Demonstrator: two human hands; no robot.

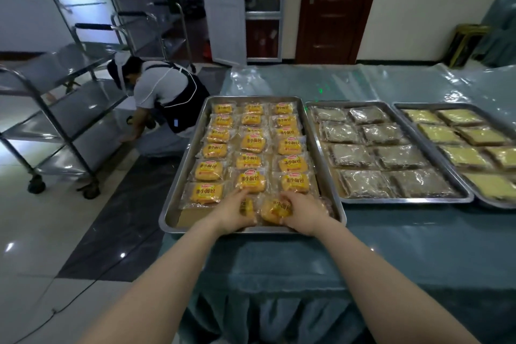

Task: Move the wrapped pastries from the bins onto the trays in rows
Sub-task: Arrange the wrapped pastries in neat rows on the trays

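**Last row going onto the bun tray**

Both my hands are at the 6 o'clock end of the tray [321, 148] straight ahead of me. My left hand [233, 215] is curled over the left bun [248, 208], and my right hand [305, 213] has its fingers bent round the right bun [275, 212]. Both buns sit low on the tray floor, side by side in the nearest row.

From here to 12 o'clock the tray is laid in rows of three yellow buns. In the nearest row the 7 o'clock corner [190, 218] shows bare paper, so I judge one more bun belongs there once these two are squared up.

At 1 o'clock the dark-pastry tray [405, 200] looks full. The tray at 2 o'clock [413, 105] looks well filled too, though the frame cuts it off. No bin is in view, so I can't tell what stock is left.
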